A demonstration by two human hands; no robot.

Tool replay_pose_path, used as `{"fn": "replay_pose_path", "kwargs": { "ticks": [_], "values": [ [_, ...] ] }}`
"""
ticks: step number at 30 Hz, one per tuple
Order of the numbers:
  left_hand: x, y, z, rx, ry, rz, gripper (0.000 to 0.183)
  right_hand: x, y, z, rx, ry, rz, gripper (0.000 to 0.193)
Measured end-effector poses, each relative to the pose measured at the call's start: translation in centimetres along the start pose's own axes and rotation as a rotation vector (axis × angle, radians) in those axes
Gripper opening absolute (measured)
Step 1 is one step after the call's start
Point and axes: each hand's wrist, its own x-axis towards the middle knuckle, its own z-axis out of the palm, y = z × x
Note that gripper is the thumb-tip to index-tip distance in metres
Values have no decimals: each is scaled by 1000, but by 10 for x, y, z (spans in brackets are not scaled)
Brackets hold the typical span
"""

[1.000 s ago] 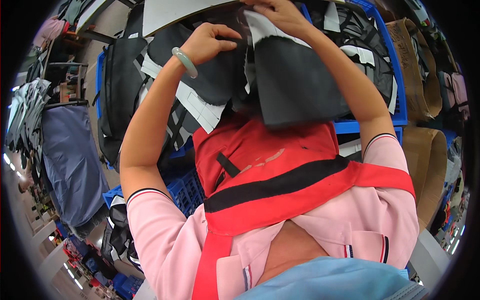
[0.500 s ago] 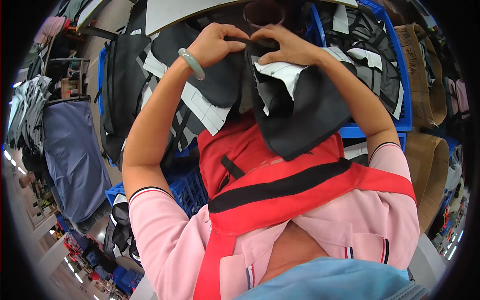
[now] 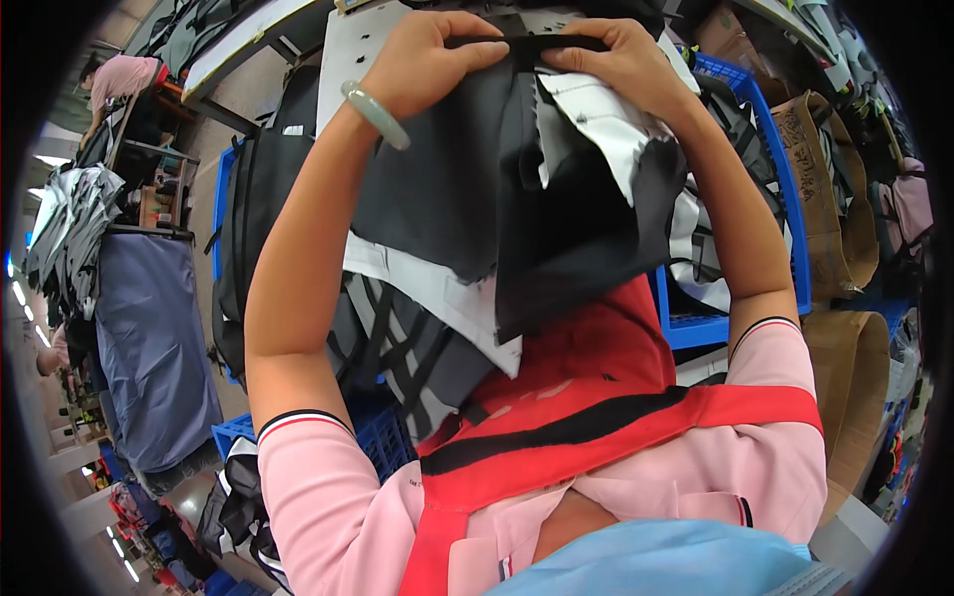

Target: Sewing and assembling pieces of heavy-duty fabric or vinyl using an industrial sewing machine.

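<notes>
At the edge of a white worktable (image 3: 348, 40), my left hand (image 3: 425, 65) pinches the top edge of black fabric (image 3: 437, 179), thumb against fingers. My right hand (image 3: 631, 70) grips the same dark edge a short way to the right. Between the hands this edge stretches as a narrow black band (image 3: 527, 43). Below my right hand the fabric hangs in a loose fold, opening on a white backing piece (image 3: 606, 124) with a ragged edge. Another white strip (image 3: 437, 283) shows along the lower left of the fabric. A pale bangle (image 3: 376, 114) circles my left wrist.
Blue crates with black and white cut pieces stand at the right (image 3: 785, 228) and lower left (image 3: 378, 368). Dark stacked fabric (image 3: 263, 199) lies left of my arm. Open cardboard boxes (image 3: 845, 377) are at the far right. A person in pink (image 3: 124, 79) is at the far left.
Both hands have moved up over the white worktable with the black fabric and slightly apart. The edge between them is now drawn straight, and more of the table shows.
</notes>
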Motion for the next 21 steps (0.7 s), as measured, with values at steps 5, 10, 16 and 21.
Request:
{"fn": "replay_pose_path", "kwargs": {
  "ticks": [5, 10, 16, 21],
  "values": [
    [35, -39, 13, -185, 22, -214, 28, 38, 30, -11, 1, -26, 99, 24],
    [52, -60, 19, -223, 38, -331, 28, 56, 37, -17, -184, -37, 280, 28],
    [71, -87, 25, -327, 69, -454, 32, 65, 36, -15, 64, -15, -8, 25],
    [80, -115, 22, -458, 54, -414, 31, 75, 35, -18, -68, 5, 333, 31]
  ]
}}
